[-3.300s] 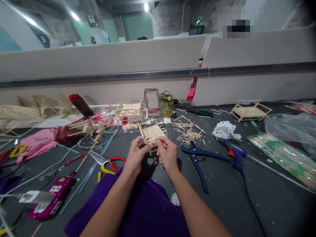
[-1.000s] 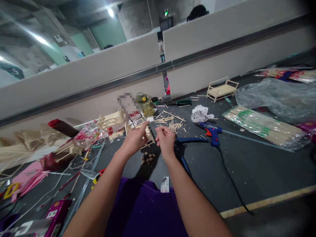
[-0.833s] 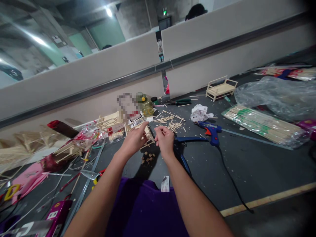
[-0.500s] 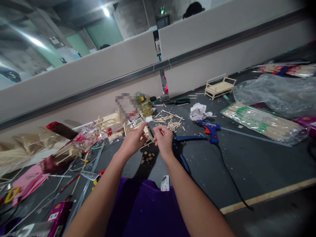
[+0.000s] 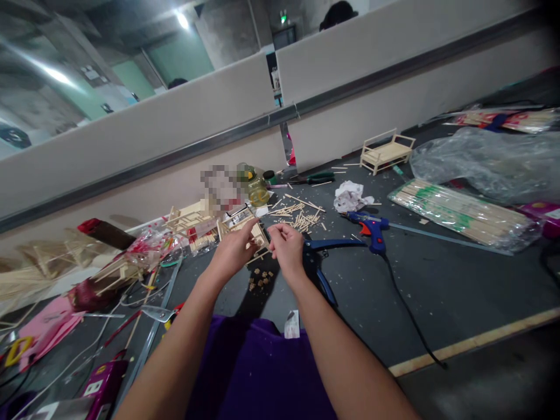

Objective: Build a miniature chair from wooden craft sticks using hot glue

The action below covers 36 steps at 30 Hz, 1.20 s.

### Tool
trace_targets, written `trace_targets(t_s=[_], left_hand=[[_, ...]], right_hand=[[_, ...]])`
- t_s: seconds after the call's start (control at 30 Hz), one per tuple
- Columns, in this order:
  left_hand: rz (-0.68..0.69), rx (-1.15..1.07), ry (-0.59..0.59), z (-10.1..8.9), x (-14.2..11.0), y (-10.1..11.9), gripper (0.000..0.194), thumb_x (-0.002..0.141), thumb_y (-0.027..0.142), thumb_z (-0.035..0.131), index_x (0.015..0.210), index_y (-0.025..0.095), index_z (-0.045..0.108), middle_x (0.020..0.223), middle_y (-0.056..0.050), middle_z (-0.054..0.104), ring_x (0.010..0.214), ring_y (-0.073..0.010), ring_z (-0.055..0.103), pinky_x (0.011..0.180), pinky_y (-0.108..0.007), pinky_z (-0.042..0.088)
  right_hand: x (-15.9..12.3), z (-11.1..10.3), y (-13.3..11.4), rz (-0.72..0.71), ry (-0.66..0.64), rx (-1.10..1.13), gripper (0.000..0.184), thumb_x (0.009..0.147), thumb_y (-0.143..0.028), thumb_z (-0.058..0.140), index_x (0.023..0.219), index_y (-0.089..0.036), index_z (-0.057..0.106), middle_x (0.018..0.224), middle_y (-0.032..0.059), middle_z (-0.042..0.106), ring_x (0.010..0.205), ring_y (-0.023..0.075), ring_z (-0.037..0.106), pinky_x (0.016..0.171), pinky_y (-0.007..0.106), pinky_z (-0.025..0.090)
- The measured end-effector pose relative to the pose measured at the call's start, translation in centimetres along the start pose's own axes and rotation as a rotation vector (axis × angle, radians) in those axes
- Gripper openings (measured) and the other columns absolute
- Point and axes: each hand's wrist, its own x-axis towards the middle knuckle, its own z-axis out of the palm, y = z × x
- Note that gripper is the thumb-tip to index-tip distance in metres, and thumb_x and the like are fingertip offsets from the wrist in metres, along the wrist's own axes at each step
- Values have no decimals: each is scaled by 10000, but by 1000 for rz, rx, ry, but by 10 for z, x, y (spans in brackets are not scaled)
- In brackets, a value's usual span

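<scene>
1. At the far left we see folded pink sheets [image 5: 50, 326] lying on the dark grey surface [image 5: 431, 297], with a glossy magenta power strip [image 5: 105, 379] nearer to us.
2. Next, we see a dark cylinder with a red cap [image 5: 107, 234] lying tilted behind crinkled clear wrappers, and metal-bladed scissors with red and yellow handles [image 5: 158, 314] nearer to us.
3. Our left hand [image 5: 234, 251] has its fingers partly bent at a small pale wooden stick-built model [image 5: 261, 235]; we cannot tell whether it grips it. The model sits on the surface near the middle, partly hidden behind this hand.
4. In front of the model, we find a cluster of small brown lumps [image 5: 261, 279].
5. Our right hand [image 5: 287, 245] is just beside the model, fingers curled and thumb drawn close to them; we cannot tell whether anything is pinched there.
6. Beyond that hand, we see a loose heap of short pale wooden sticks [image 5: 305, 220].
7. Farther right we have a blue-handled cutting tool [image 5: 335, 244], a blue glue gun with an orange trigger [image 5: 371, 231] and crumpled white paper [image 5: 350, 197].
8. At the right, we see a clear, green-printed packet of wooden sticks [image 5: 459, 213].
</scene>
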Motion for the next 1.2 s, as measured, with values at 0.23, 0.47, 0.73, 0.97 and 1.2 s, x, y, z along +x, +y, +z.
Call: trace_targets(t_s=[0.23,0.47,0.73,0.97,1.2], left_hand=[[1,5,0,1,-1,-2,650,809,194,606,1425,193,399,955,-84,722,887,-263,686,724,-308,475],[14,48,-31,-5,-2,1,652,813,191,596,1431,193,389,946,-82,731,868,-262,687,709,-305,470],[58,120,-74,-12,-8,-2,605,836,170,542,1422,169,391,882,-78,730,807,-245,665,711,-312,466],[127,205,-44,-15,-17,-11,604,856,167,522,1438,130,364,919,-104,730,932,-273,639,832,-368,473],[169,236,19,-6,-23,-25,651,853,177,542,1462,147,312,922,-85,718,935,-267,648,961,-426,438]], right_hand=[[0,0,3,-6,-12,-7,161,804,-315,575,739,-183,641,442,-78,511,315,74,413,312,162,299],[-1,1,2,10,-29,-20,173,799,-335,583,755,-178,642,453,-76,518,327,71,412,315,159,289],[-2,1,3,26,-57,-40,181,799,-345,578,747,-184,642,464,-74,523,342,70,423,326,154,301],[-3,3,4,38,-66,-54,169,796,-329,573,741,-185,641,464,-76,519,345,69,422,328,147,307],[-4,4,7,29,-81,-71,180,800,-343,568,746,-184,634,465,-74,520,342,75,418,325,154,303]])
